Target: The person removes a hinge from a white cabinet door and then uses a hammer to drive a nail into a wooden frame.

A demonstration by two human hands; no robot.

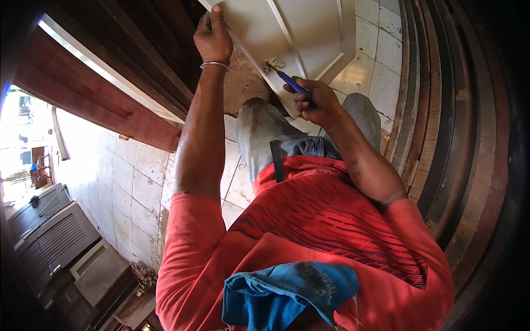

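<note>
A white panelled door (314, 27) leans in front of my knees at the top of the view. My left hand (214, 39) is closed on its left edge, thumb on the near face. In my right hand (317, 102) is a screwdriver with a blue handle (298, 87). Its tip meets a small metal fitting, which looks like a hinge (274, 64), at the door's lower left edge. The exact contact at the tip is too small to make out. My fingers wrap round the handle, low by my right knee.
Long timber boards (430, 110) line the right side. Dark planks and a reddish beam (94, 91) stand at the left. Louvred shutters (55, 237) and a framed panel (102, 273) lie at the lower left. Pale tiles (138, 187) cover the floor. A blue cloth (290, 289) hangs at my chest.
</note>
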